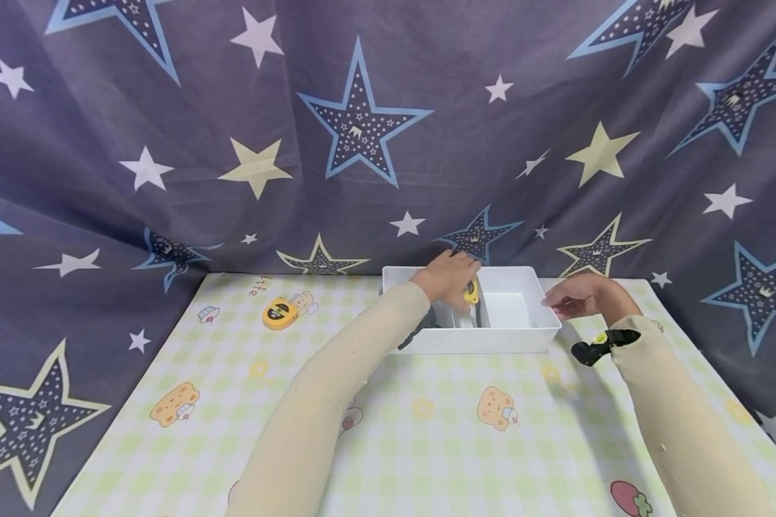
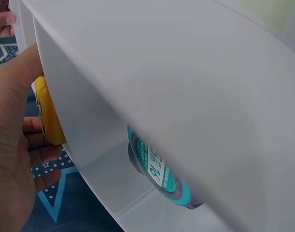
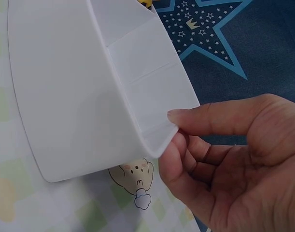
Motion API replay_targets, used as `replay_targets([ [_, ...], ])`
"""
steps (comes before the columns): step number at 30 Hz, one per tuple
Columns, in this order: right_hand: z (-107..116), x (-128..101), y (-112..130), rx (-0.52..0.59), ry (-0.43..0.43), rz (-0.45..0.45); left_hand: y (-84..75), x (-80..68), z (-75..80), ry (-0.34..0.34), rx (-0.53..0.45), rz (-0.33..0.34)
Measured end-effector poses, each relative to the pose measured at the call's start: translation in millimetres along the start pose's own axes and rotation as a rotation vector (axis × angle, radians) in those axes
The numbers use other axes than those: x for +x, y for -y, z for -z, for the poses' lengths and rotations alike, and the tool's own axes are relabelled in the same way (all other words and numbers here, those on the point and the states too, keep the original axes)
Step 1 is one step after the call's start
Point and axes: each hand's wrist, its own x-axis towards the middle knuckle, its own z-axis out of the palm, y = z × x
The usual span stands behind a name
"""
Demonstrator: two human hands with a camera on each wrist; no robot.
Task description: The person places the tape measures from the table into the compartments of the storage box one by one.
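While a star-printed grey-blue curtain [image 1: 362,143] hangs as a backdrop behind and down both sides, the table is covered by a pale green-and-white checked cloth [image 1: 427,431] printed with little bears, flowers and a strawberry. Against the far edge of this table, right of its middle, stands a white divided tray [image 1: 524,337], its back wall touching the curtain.

Reaching over the tray's far rim, the left hand [image 1: 446,276] has its fingers curled round a yellow tape measure [image 1: 470,291], which it holds at the tray's middle partition; the left wrist view shows the yellow case [image 2: 48,116] pressed between fingers and palm outside a white wall. Inside the tray's left compartment lies a teal-rimmed roll [image 2: 159,166] beside some dark items that are too hidden to name.

At the tray's right end, the right hand [image 1: 582,298] pinches the near right corner of the rim, thumb [image 3: 210,118] on top and curled fingers beneath.

Well apart, near the far left corner of the table, a second yellow tape measure [image 1: 279,313] lies on the cloth.
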Motion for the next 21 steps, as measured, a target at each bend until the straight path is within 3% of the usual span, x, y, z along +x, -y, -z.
replay_targets([
  [13, -0.3, -0.4, 0.1, -0.007, 0.006, 0.007, -2.2, -2.7, 2.5, 0.028, -0.058, 0.046],
  [21, 0.0, -0.6, 1.1, -0.014, 0.006, 0.008, -6.3, -6.2, 11.9, 0.054, -0.093, 0.073],
])
